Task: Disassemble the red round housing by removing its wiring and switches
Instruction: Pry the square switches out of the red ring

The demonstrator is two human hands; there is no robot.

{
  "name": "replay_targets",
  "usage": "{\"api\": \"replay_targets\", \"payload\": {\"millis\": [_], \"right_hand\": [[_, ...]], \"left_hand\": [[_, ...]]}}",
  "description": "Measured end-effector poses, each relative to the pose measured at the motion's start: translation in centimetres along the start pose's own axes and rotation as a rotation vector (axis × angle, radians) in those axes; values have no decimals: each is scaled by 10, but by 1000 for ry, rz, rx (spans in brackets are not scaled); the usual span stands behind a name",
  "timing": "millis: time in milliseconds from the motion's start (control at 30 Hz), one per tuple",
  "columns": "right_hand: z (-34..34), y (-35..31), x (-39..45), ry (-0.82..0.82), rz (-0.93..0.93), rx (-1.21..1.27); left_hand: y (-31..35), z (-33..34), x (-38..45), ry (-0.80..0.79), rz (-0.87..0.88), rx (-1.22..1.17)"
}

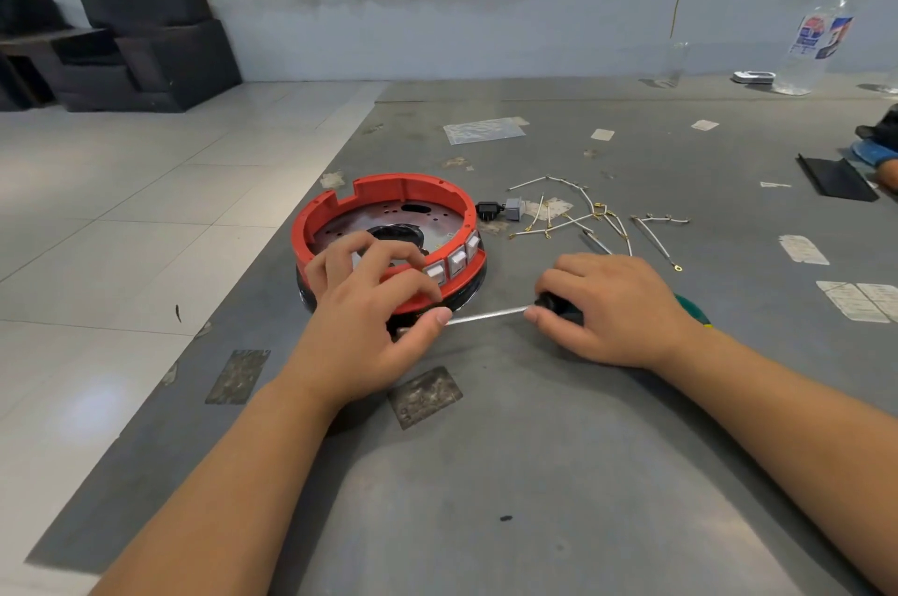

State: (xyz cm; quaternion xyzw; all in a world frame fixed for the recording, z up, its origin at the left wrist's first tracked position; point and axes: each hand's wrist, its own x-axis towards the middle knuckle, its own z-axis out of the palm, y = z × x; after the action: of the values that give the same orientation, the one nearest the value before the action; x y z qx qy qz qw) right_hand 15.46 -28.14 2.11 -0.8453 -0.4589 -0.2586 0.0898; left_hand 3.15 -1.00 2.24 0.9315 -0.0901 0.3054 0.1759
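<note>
Two hands are at work: your left hand [369, 304] curls over the near rim of the red housing [388, 231], fingers gripping by the white switches [454, 261] still set in its wall. Your right hand [612, 309] grasps the screwdriver [491, 313], its shaft pointing left toward the housing's base. Loose wires [583, 219] lie on the grey table [534, 474] just beyond your right hand.

Left hand [369, 304] hides screwdriver [491, 313] tip.

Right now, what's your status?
Left hand steadies red round housing. Right hand grips green-handled screwdriver. White switches still in.
</note>
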Motion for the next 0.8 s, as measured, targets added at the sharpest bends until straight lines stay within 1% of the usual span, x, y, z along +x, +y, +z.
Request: {"api": "replay_targets", "payload": {"millis": [100,167,267,433,500,600,700,800], "right_hand": [[-4,3,1,108,64,-27],[-6,6,1,134,67,-46],[-8,9,5,107,30,-101],[-5,11,9,210,-79,-175],[-4,11,8,191,-68,-171],[-10,14,9,128,-4,-173],[-15,21,6,56,43,-204],[-14,27,3,-15,66,-215]], "left_hand": [[1,-1,2,-5,35,75],[0,1,2,24,51,96],[0,5,2,79,74,116],[3,9,3,111,72,120],[4,10,5,145,44,97],[2,8,7,166,-53,99],[-1,9,8,92,-132,112],[1,15,10,36,-152,121]]}}
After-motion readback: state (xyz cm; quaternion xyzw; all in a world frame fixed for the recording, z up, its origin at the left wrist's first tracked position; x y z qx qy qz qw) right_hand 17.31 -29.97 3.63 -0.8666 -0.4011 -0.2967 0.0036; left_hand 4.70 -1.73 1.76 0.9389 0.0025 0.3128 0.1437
